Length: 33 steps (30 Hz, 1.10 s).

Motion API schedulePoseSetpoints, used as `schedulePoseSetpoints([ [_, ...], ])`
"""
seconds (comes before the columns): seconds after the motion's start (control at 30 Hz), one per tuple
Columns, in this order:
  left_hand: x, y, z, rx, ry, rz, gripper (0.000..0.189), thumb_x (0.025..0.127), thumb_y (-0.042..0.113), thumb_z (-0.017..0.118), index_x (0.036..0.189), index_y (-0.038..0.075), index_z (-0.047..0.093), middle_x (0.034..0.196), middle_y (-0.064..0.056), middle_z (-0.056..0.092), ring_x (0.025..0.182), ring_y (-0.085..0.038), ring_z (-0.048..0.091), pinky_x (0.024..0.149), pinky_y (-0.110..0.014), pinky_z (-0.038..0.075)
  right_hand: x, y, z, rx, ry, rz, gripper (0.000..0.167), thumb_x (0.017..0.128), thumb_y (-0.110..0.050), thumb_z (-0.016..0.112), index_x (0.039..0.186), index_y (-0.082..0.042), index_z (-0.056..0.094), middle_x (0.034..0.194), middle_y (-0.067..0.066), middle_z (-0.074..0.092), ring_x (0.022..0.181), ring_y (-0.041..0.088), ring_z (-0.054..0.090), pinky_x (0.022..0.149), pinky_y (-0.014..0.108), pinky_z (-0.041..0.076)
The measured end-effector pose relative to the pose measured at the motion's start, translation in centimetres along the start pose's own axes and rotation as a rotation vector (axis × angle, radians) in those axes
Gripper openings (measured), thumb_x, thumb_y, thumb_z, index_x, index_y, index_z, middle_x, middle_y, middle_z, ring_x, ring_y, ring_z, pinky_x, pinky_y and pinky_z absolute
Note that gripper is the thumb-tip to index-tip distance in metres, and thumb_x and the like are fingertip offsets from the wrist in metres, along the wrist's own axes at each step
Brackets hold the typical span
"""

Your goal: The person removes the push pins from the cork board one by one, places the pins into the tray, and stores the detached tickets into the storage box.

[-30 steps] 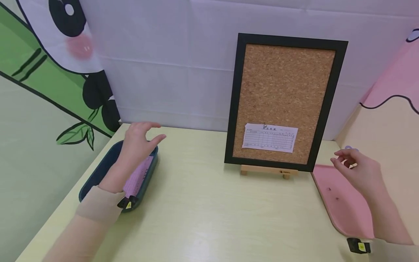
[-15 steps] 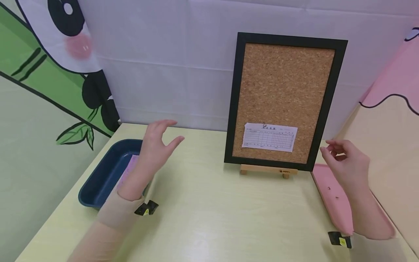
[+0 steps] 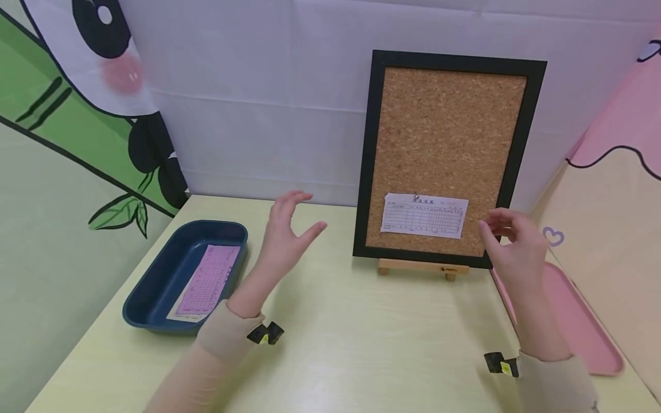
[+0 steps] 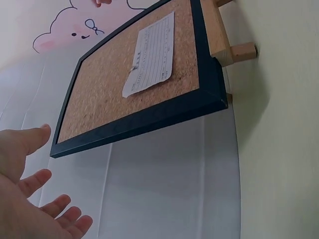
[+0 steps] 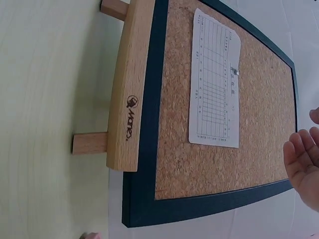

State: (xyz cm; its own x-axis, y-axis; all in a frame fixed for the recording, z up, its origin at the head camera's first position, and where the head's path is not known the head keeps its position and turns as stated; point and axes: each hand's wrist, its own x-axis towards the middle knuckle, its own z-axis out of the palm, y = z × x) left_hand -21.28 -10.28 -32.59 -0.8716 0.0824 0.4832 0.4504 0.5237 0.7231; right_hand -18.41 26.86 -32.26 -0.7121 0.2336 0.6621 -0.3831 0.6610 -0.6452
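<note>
A black-framed cork board (image 3: 449, 132) leans on a small wooden easel (image 3: 423, 267). Low on the cork hangs a white printed form (image 3: 439, 217), held at its top by a clear pushpin (image 3: 416, 197). My left hand (image 3: 284, 235) is in the air left of the board, thumb and fingers spread, nothing between them. The right hand (image 3: 511, 241) overlaps the frame's lower right corner in the head view. Its fingers are loosely bent, the thumb near them; in the right wrist view a gap shows between thumb and fingers, with nothing seen in it.
At the left of the table (image 3: 330, 355) stands a dark blue tray (image 3: 147, 304) with a pink form (image 3: 209, 278) over a pale sheet. A pink tray (image 3: 594, 338) lies at the right, partly behind my right forearm. A white cloth wall (image 3: 248, 103) closes the back.
My left hand has moved right, from over the blue tray toward the board. My right hand has moved left, from over the pink tray to the board's lower right corner.
</note>
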Motion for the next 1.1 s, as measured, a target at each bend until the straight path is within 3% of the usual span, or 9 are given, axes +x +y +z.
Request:
schedulePoseSetpoints([
  [0.37, 0.6, 0.2, 3.3, -0.074, 0.001, 0.011, 0.057, 0.083, 0.029, 0.074, 0.132, 0.015, 0.049, 0.144, -0.005, 0.034, 0.134, -0.022, 0.029, 0.107, -0.048, 0.03, 0.0, 0.3, 2.6, 0.086, -0.013, -0.086, 0.022, 0.08, 0.001, 0.071, 0.101, 0.004, 0.064, 0.093, 0.011, 0.066, 0.081, -0.003, 0.057, 0.077, 0.011, 0.046],
  [0.57, 1.0, 0.1, 5.4, -0.107, -0.035, -0.017, 0.057, 0.083, 0.029, 0.073, 0.133, 0.017, 0.048, 0.147, -0.007, 0.03, 0.137, -0.024, 0.026, 0.108, -0.05, 0.029, 0.2, 0.2, 4.3, 0.124, -0.041, -0.124, 0.023, 0.078, 0.008, 0.07, 0.099, 0.009, 0.062, 0.094, 0.018, 0.065, 0.082, 0.009, 0.059, 0.077, 0.014, 0.048],
  [0.8, 1.5, -0.5, 7.6, -0.134, -0.068, -0.035, 0.059, 0.084, 0.033, 0.072, 0.135, 0.019, 0.046, 0.15, -0.008, 0.026, 0.137, -0.025, 0.026, 0.107, -0.052, 0.029, 0.3, 1.4, 6.3, 0.114, -0.092, -0.122, 0.025, 0.079, -0.001, 0.073, 0.103, 0.001, 0.065, 0.098, 0.011, 0.067, 0.082, 0.007, 0.059, 0.076, 0.014, 0.049],
  [1.1, 2.3, -0.4, 10.2, -0.115, -0.11, -0.036, 0.059, 0.084, 0.034, 0.071, 0.135, 0.021, 0.045, 0.151, -0.008, 0.025, 0.138, -0.027, 0.027, 0.107, -0.052, 0.03, 1.2, 2.4, 8.5, 0.013, -0.154, -0.091, 0.023, 0.084, -0.012, 0.071, 0.103, -0.002, 0.064, 0.094, 0.01, 0.066, 0.078, 0.015, 0.059, 0.07, 0.008, 0.044],
])
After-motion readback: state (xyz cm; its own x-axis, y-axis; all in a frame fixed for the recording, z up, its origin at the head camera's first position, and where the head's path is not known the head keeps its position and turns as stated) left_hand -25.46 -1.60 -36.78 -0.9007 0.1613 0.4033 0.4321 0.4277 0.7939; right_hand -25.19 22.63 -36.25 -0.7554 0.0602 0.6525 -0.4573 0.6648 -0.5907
